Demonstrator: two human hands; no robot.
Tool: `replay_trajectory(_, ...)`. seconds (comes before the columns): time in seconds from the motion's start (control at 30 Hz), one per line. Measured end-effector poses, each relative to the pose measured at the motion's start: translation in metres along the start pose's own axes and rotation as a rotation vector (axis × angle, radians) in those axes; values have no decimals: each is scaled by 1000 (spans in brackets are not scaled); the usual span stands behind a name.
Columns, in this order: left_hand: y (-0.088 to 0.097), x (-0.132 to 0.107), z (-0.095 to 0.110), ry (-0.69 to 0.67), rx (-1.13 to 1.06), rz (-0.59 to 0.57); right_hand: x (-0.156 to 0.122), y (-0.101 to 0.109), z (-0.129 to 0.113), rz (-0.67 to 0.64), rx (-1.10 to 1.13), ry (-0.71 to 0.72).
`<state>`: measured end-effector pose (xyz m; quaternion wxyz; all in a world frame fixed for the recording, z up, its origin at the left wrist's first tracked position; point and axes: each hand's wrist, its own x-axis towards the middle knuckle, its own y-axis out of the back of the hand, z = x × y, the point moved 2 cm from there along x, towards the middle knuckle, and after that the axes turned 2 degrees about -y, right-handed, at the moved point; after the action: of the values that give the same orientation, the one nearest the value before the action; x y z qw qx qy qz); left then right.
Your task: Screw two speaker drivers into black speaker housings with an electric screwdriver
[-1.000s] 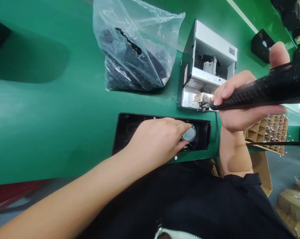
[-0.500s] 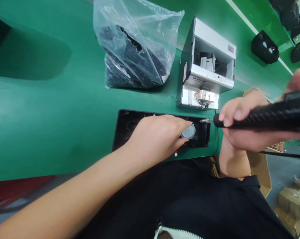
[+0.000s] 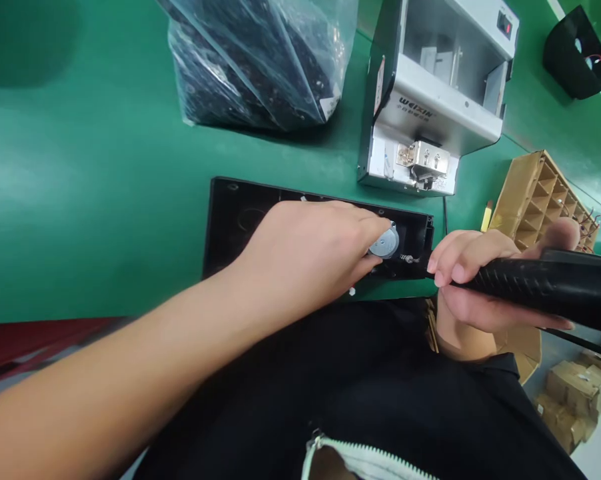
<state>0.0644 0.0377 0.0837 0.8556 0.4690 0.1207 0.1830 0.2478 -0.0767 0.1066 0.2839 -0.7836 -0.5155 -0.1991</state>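
Observation:
A long black plastic housing [image 3: 225, 220] lies open side up on the bench before me. My left hand [image 3: 310, 247] reaches over it, thumb and fingers closed about a round silver disc-shaped part [image 3: 386, 242] inside the housing's right half. My right hand [image 3: 475, 267] grips a black electric screwdriver [image 3: 535, 287], held nearly level with its tip towards the left. At its front, the spring-like silver bit end [image 3: 409, 259] is over the housing, just right of the disc. Whether a screw sits on the tip cannot be made out.
Behind the housing stand a clear plastic bag [image 3: 260, 73] of black parts and a silver WEIXIN machine [image 3: 430, 107]. A cardboard divider box [image 3: 523, 193] with wired parts is at right, near a yellow-handled tool [image 3: 486, 217]. Another black housing [image 3: 575, 57] sits far right on the green bench [image 3: 105, 220].
The screwdriver has moved down and left, bringing its bit closer to the disc. My left hand keeps its hold on the disc. The camera view has shifted, so the bench objects appear higher.

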Motion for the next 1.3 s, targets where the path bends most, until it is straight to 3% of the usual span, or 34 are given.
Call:
replay_trajectory(0.1,0,-1,0,-2,16,-4,-2,-3,12,19,17,106)
replay_trajectory(0.3,4,2,3,24,65,-57,-1,-12,8,42,-48,44)
replay_trajectory(0.47,6,4,4,55,21,-62,-3,-17,16,24,-19,86)
replay_trajectory(0.6,6,4,4,45,20,-59,-10,-12,11,15,-193,61)
replay_trajectory(0.77,4,2,6,57,3,-89,-4,5,-18,-432,-338,-100)
replay_trajectory(1.0,4,2,12,44,13,-92,12,14,-10,-680,-224,36)
replay_trajectory(1.3,5,3,14,10,12,-69,-9,4,-1,-521,-256,116)
